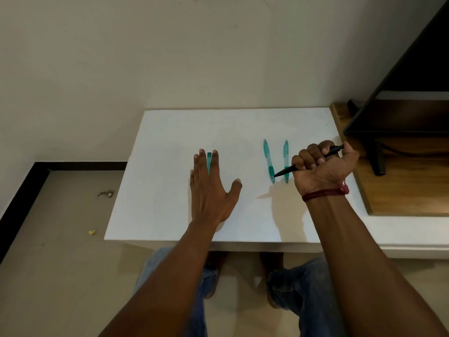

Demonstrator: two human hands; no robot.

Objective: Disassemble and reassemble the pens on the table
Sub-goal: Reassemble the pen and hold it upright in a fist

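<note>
Two teal pens lie side by side on the white table, one on the left and one on the right, tips toward me. My right hand grips a black pen in a fist just right of them, its tip pointing left over the teal pens. My left hand lies flat on the table with straight fingers. A teal pen part shows between two of its fingers, mostly hidden under the hand.
A dark TV on a stand sits on a wooden surface to the right of the table. A wall rises behind the table. Floor with small scraps lies to the left. My knees are below the table's front edge.
</note>
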